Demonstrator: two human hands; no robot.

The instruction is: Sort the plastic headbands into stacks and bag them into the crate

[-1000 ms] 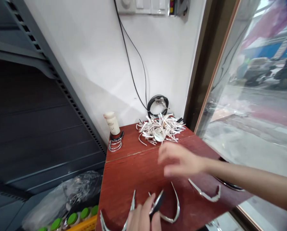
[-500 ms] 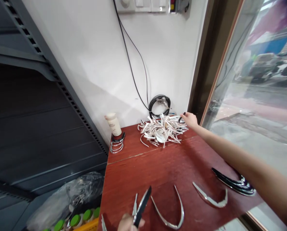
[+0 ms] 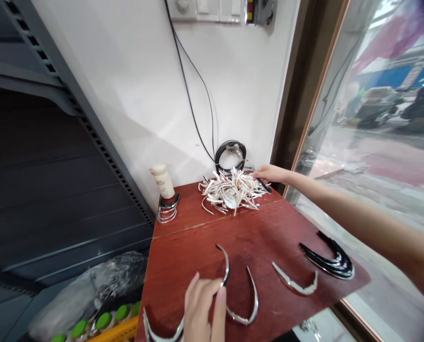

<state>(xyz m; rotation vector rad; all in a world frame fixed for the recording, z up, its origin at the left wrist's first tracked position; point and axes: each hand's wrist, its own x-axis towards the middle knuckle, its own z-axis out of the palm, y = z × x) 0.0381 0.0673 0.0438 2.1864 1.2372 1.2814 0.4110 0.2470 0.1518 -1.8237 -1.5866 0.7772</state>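
Observation:
Low in the view, my left hand (image 3: 204,308) is closed on a curved silver strip (image 3: 227,261), pinched between thumb and fingers; a dark part shows at the grip. My right hand (image 3: 270,173) reaches to the far right of the tabletop and holds a black strip (image 3: 264,185) beside a tangled pile of white and silver strips (image 3: 233,190). Near my left hand rest U-shaped silver strips, one (image 3: 245,319) just to its right, another (image 3: 295,285) further right and a third (image 3: 162,338) on its left, partly hidden.
Nested black U-shaped strips (image 3: 334,266) lie by the right edge of the red-brown table (image 3: 197,247). A cream bottle (image 3: 163,183) and stacked curved pieces (image 3: 167,213) stand back left. Behind the pile are coiled black cable (image 3: 217,159) and a white wall. Dark shelving (image 3: 55,166) borders the left.
My left hand has risen further into view, and its strip is turned so the curved silver side shows. My right hand stays by the pile, its black strip now pointing down to the right.

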